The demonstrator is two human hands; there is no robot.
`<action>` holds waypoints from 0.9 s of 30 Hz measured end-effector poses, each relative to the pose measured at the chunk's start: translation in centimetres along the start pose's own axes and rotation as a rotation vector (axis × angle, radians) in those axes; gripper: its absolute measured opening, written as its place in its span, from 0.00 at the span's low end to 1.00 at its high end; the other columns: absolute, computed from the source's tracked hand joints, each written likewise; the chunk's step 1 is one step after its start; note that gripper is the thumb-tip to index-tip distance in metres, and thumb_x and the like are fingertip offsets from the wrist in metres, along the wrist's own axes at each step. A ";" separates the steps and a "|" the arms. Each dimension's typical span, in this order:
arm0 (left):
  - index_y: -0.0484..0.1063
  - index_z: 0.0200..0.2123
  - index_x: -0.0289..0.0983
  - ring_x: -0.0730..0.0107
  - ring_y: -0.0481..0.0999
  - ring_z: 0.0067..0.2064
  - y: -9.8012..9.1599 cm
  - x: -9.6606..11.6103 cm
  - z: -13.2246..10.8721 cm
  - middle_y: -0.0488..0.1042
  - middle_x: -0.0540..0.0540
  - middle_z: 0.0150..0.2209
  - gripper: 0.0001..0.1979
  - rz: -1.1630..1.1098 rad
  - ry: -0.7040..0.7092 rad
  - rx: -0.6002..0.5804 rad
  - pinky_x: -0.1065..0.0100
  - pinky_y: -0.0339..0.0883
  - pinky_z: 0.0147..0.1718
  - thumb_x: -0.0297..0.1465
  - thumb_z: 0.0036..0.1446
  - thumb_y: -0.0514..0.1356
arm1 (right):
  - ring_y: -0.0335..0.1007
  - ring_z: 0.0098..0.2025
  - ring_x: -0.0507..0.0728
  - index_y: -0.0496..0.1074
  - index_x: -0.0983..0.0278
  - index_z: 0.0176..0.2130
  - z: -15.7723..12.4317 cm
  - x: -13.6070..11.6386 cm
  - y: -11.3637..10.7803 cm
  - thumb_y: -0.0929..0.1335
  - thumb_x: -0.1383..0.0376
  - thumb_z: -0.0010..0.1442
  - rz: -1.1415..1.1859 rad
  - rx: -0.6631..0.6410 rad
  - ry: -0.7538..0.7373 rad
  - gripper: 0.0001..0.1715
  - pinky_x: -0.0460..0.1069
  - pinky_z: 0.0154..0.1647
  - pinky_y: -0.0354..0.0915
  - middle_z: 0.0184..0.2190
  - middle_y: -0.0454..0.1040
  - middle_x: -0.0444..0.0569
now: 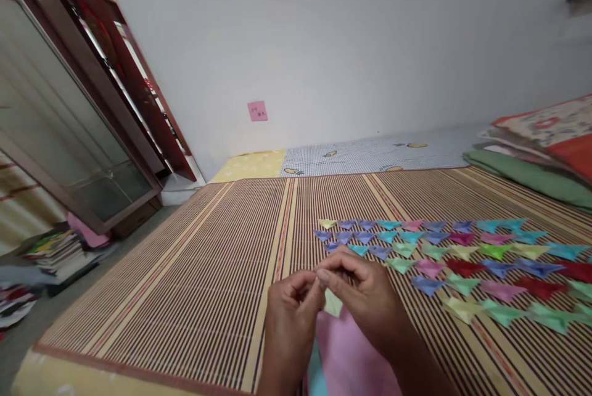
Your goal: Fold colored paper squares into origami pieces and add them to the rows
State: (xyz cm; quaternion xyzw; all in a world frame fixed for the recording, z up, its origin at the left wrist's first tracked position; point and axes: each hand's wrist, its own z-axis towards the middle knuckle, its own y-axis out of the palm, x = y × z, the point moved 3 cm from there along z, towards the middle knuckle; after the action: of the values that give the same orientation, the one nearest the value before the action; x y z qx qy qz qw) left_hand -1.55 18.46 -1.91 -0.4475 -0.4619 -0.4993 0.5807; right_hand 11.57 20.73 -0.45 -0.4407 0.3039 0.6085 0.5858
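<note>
My left hand (292,316) and my right hand (370,297) meet above the striped mat, fingertips pinched together. Between them is a small pale yellow-green folded paper (333,305), partly hidden behind the fingers. Under the hands lies pink paper (354,356), with a strip of teal paper (317,374) showing along its left side. To the right, several rows of small folded paper shapes stand on the mat in many colours, among them a blue one (426,285), a red one (465,266) and a bright green one (494,251).
The striped mat (185,285) covers a bed surface up to the white wall (333,44), which bears a pink note (258,111). Folded bedding (531,177) is stacked at the far right. Left, beyond the mat's edge, stand a glass-panelled door (60,112) and a pile of books (55,251).
</note>
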 end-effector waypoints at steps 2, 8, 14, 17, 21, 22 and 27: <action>0.71 0.20 0.35 0.73 0.59 0.25 0.1 0.0 -0.1 0.61 0.53 0.20 0.18 0.043 0.004 0.005 0.71 0.53 0.24 0.37 0.60 0.64 | 0.70 0.32 0.56 0.75 0.63 0.29 0.0 0.0 0.1 0.68 0.64 0.64 -0.032 0.018 0.016 0.12 0.50 0.34 0.63 0.28 0.71 0.44; 0.76 0.24 0.33 0.76 0.64 0.24 -0.8 -1.0 0.6 0.70 0.52 0.21 0.15 -0.283 -0.133 0.008 0.73 0.58 0.25 0.39 0.53 0.70 | 0.73 0.36 0.57 0.77 0.61 0.38 -0.1 0.5 -0.7 0.66 0.62 0.67 0.034 0.023 0.056 0.10 0.51 0.38 0.67 0.32 0.77 0.46; 0.75 0.22 0.33 0.78 0.66 0.21 -2.0 -1.3 1.2 0.72 0.53 0.19 0.18 -0.571 -0.306 0.095 0.74 0.61 0.23 0.38 0.37 0.78 | 0.72 0.55 0.61 0.81 0.56 0.42 -0.1 -0.3 -1.1 0.68 0.72 0.60 -0.049 -0.139 -0.037 0.15 0.57 0.55 0.68 0.50 0.77 0.49; 0.75 0.22 0.33 0.79 0.65 0.20 -1.9 -1.2 1.2 0.71 0.54 0.18 0.18 -0.587 -0.315 0.088 0.75 0.59 0.21 0.38 0.37 0.78 | 0.72 0.55 0.61 0.81 0.56 0.41 -0.4 -0.6 -0.6 0.69 0.73 0.59 -0.083 -0.203 -0.055 0.16 0.58 0.56 0.68 0.51 0.76 0.49; 0.75 0.23 0.33 0.79 0.64 0.20 -2.0 -1.4 1.2 0.71 0.54 0.18 0.18 -0.598 -0.318 0.077 0.76 0.58 0.20 0.37 0.38 0.78 | 0.70 0.54 0.60 0.81 0.55 0.42 -0.6 -0.7 -0.1 0.68 0.76 0.59 -0.119 -0.221 -0.109 0.19 0.56 0.54 0.68 0.50 0.73 0.48; 0.75 0.23 0.33 0.80 0.64 0.20 -2.0 -1.5 1.2 0.71 0.54 0.18 0.17 -0.598 -0.318 0.075 0.76 0.58 0.20 0.36 0.38 0.78 | 0.70 0.53 0.60 0.80 0.54 0.43 -0.6 -0.7 0.0 0.68 0.76 0.59 -0.138 -0.222 -0.133 0.20 0.56 0.54 0.68 0.49 0.73 0.48; 0.75 0.22 0.33 0.79 0.65 0.21 -2.2 -1.8 1.3 0.71 0.54 0.19 0.16 -0.595 -0.314 0.071 0.76 0.59 0.22 0.35 0.39 0.77 | 0.68 0.49 0.60 0.80 0.54 0.45 -0.7 -1.0 0.6 0.69 0.78 0.60 -0.260 -0.255 -0.253 0.22 0.57 0.52 0.65 0.43 0.72 0.47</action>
State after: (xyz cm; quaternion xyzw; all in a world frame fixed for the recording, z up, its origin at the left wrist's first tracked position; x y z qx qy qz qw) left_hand -4.03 19.81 -3.28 -0.3440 -0.6732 -0.5554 0.3465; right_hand 11.08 19.57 0.01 -0.4668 0.0893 0.6118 0.6324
